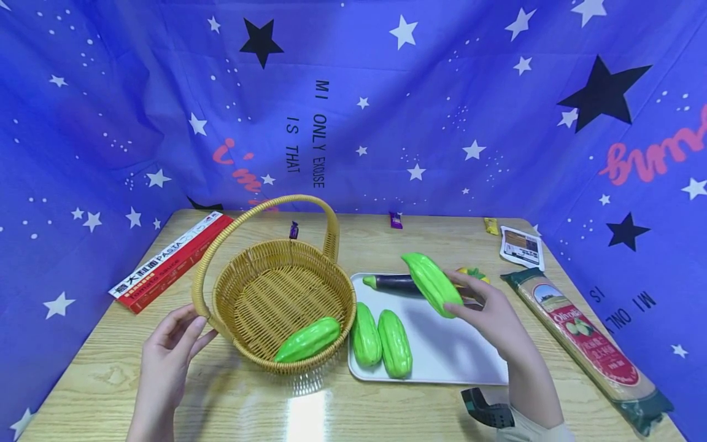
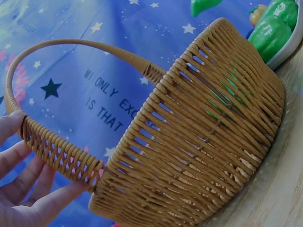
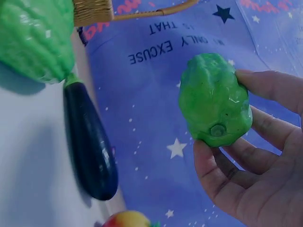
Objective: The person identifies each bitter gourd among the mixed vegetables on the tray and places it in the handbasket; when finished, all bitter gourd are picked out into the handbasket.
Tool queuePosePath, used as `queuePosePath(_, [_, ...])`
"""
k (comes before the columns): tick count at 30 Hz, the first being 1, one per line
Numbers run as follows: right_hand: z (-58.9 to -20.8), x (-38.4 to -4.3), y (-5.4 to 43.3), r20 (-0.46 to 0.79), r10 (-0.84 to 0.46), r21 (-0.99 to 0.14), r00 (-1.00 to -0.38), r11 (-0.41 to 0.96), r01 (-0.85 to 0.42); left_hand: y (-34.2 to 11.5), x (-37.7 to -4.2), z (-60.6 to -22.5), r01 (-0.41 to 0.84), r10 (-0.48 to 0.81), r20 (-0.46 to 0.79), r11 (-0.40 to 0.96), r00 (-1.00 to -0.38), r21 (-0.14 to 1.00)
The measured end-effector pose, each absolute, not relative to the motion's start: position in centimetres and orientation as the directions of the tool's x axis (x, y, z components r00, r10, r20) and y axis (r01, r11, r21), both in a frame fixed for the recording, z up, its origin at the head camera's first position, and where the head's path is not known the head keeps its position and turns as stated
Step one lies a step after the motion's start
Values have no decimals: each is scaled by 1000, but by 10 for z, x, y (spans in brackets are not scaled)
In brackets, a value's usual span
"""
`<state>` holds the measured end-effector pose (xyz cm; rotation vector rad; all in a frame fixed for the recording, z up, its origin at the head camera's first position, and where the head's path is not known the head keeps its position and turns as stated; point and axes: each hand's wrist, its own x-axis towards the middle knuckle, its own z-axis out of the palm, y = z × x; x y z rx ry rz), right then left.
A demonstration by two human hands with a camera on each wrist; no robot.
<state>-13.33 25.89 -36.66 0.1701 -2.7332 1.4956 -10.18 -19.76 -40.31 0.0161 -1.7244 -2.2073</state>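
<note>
My left hand (image 1: 168,353) grips the lower left part of the handle of a round wicker basket (image 1: 270,291); thumb and fingers lie about the handle in the left wrist view. Inside the basket lies one green bitter melon (image 1: 309,339). My right hand (image 1: 499,316) holds another bitter melon (image 1: 432,283) above a white tray (image 1: 442,362), with its blunt end toward the right wrist camera (image 3: 215,101). Two more bitter melons (image 1: 367,334) lie side by side at the tray's left. Behind the held one is a dark eggplant (image 3: 92,142), partly hidden in the head view.
Behind my right hand a yellow-orange fruit (image 1: 475,274) is partly hidden. A pasta bag (image 1: 585,337) and a white packet (image 1: 521,247) lie at right, a red pasta box (image 1: 171,261) at left. Small wrapped candies (image 1: 396,220) lie at the back before the blue curtain (image 1: 353,123).
</note>
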Motion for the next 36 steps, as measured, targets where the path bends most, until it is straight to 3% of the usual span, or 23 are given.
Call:
queuePosePath(13, [-341,-160,236,77,-244,-828,-967,525,-199,-200,-102,-409,287,-249,230,-223,-941,932])
queuePosePath(29, [-328,-203,183,74,-535,-801,-842,471,-369,-201,-104,-411,293,-228,247,-198,-942,935])
queuePosePath(36, [-320,-220,160,-9,-652,-798,-758,461,-387,-201,-105,-409,297,-231,251,-191,-940,935])
